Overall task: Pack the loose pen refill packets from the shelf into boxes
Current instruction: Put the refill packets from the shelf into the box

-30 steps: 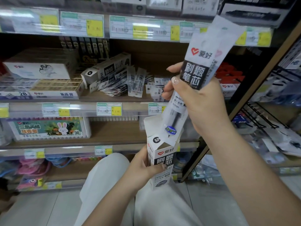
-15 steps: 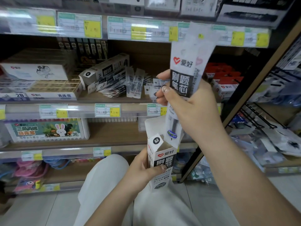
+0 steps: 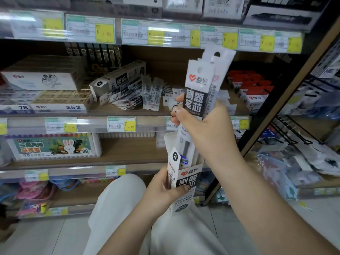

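Observation:
My right hand (image 3: 206, 126) grips a bundle of white and black pen refill packets (image 3: 199, 89), held nearly upright. Their lower ends sit inside the open top of a white and black box (image 3: 185, 181), which my left hand (image 3: 165, 192) grips from the left with the thumb across its front. The box's top flaps stand open. More loose refill packets (image 3: 147, 94) lie scattered on the middle shelf behind, beside another refill box (image 3: 121, 78) lying tilted on the pile.
A wooden shelf (image 3: 128, 112) with price tags along its edge holds eraser boxes (image 3: 42, 81) at the left and red-topped boxes (image 3: 253, 91) at the right. A marker set (image 3: 53, 146) sits one shelf lower. A black wire rack (image 3: 294, 133) stands to the right.
My right hand has swung the packet bundle from tilted right to nearly upright and pushed it lower into the box. The left hand keeps holding the box.

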The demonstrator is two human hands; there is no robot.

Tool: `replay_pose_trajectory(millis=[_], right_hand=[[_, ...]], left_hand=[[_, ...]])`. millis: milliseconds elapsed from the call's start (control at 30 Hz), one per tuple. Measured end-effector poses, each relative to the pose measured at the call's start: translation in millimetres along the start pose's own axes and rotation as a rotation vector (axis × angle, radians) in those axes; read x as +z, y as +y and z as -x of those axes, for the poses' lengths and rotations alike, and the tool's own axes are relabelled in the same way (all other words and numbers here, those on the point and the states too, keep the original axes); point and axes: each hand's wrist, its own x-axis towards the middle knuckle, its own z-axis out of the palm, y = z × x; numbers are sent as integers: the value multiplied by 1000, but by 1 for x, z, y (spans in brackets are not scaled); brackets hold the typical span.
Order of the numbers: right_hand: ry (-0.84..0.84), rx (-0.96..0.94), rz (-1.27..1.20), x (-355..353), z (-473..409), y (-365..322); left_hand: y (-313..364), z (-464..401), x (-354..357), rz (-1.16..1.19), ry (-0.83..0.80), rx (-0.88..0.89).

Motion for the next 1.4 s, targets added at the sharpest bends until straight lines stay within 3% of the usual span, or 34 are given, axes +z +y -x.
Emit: replay_pose_trajectory(millis=[333,700,800,900,1033,1233,1400], right_hand=[[-10,19,-12,3,0,-3],[-69,79,390,4,6,37],[-117,204,438,-3,7,46],[-165,308,335,-9,8,46],[-196,218,330,-11,7,39],[-78,-32,345,-14,5,38],[-50,-21,475,-18,3,45]], left_hand=[[2,-2,5,-21,11,16],[0,-2,-3,-17,51,24],[-1,-1,-4,-2,51,20],[-2,-3,-4,-7,48,18],[-2,-5,-2,-17,43,13],[-1,-7,-6,-43,35,18],[4,-13,-10,-34,52,30]])
